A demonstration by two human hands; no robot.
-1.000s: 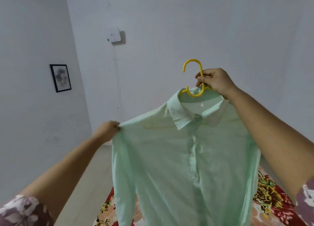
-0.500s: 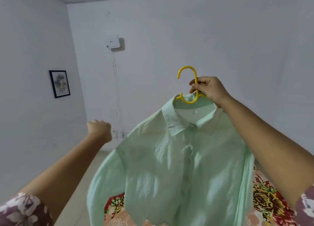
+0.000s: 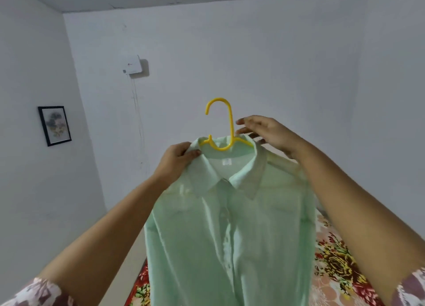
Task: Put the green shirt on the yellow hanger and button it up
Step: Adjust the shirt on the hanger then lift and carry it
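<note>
Room: white walls, framed picture (image 3: pixel 54 125) on the left wall, white box (image 3: pixel 133 66) high on the back wall with a cable (image 3: pixel 138 121) hanging below it. Bed (image 3: pixel 333 262) with a red floral cover is low on the right, mostly hidden by the shirt and the right forearm. Strip of floor (image 3: pixel 128 259) beside it. Floral sleeve cuffs at both bottom corners.

Green shirt (image 3: pixel 230 225) is held up in the air mid-room, in front of the back wall, tail hanging over the bed edge. It sits on the yellow hanger (image 3: pixel 220 130): hook upright and free, opening to the left, arms inside the neck.

Left grip (image 3: pixel 177 159) pinches the collar edge, thumb on top.

Right grip (image 3: pixel 269 132) is at the hanger's other arm. Upper fingers are fairly straight, thumb near the stem. Cannot tell if the lower fingers hook the hanger.

Shirt look: pale mint, thin, creased. Collar folded down, white label showing inside the neck. Placket lies closed down the front, small buttons visible. Cannot tell if they are fastened.
</note>
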